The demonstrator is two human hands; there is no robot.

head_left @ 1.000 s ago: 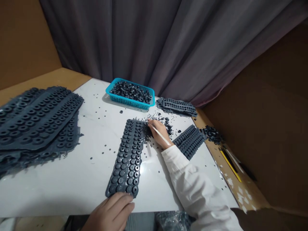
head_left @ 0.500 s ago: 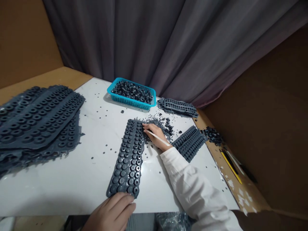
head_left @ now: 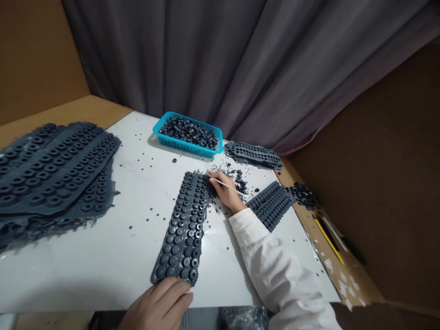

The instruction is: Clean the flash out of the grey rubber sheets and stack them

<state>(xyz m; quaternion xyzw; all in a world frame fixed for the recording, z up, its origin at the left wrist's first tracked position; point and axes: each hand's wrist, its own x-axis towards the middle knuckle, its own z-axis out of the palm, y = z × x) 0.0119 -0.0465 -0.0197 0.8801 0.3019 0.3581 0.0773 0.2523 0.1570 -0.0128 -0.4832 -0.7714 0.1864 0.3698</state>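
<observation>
A dark grey moulded rubber sheet [head_left: 183, 220], with rows of round ring-shaped studs, lies lengthwise on the white table. My left hand [head_left: 160, 302] grips its near end at the table's front edge, fingers on top and thumb hidden. In my right hand [head_left: 223, 185], closed in a pinch, is a thin white stick [head_left: 230, 186]; its working tip is hidden by the fingers at the sheet's far right corner. Small dark discs and loose rubber pieces [head_left: 241, 181] are scattered just beyond that hand.
A blue basket [head_left: 187, 146] of small dark rubber parts stands at the back. Stacked studded sheets [head_left: 58, 169] fill the left side. Punched sheets [head_left: 254, 153] lie back right, near another ribbed sheet [head_left: 273, 206]. A yellow-handled tool [head_left: 328, 240] and white scraps lie along the right edge.
My right hand has shifted slightly right and away from me at the sheet's far corner, and the stick lies at a flatter angle. My left hand stays on the near end.
</observation>
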